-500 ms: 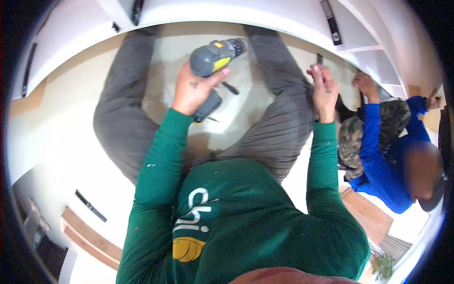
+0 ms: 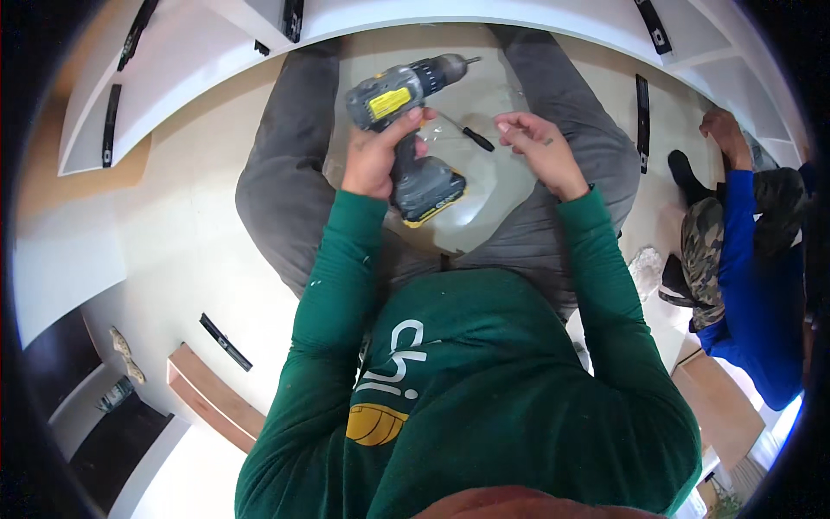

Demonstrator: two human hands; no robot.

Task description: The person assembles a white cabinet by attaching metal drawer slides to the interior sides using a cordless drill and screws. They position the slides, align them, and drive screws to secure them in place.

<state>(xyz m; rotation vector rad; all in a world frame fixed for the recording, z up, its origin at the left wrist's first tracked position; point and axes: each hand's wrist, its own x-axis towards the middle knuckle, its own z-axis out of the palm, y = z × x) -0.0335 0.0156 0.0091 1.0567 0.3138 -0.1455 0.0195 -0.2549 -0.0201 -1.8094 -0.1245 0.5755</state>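
Note:
A cordless drill [image 2: 402, 104], grey and black with a yellow label, is gripped round its handle by my left hand [image 2: 380, 156]. Its bit points to the far right and its battery hangs toward me. My right hand [image 2: 543, 151] hovers above my right thigh, thumb and fingers drawn together in a pinch; whatever is between them is too small to make out. On the floor between my legs lies a screwdriver [image 2: 477, 138] with a black handle, just left of my right fingertips and touched by neither hand.
A white cabinet [image 2: 415, 16] with black drawer slides [image 2: 653, 26] spans the far side. Loose slides [image 2: 226, 342] lie on the floor at left and one [image 2: 642, 121] beside my right leg. A wooden drawer part [image 2: 212, 394] sits behind left. A person in blue sleeves [image 2: 748, 251] works at right.
The drill has swung to show its side, bit now toward the far right. My right hand has come inward from outside my right leg toward the drill. The view has shifted.

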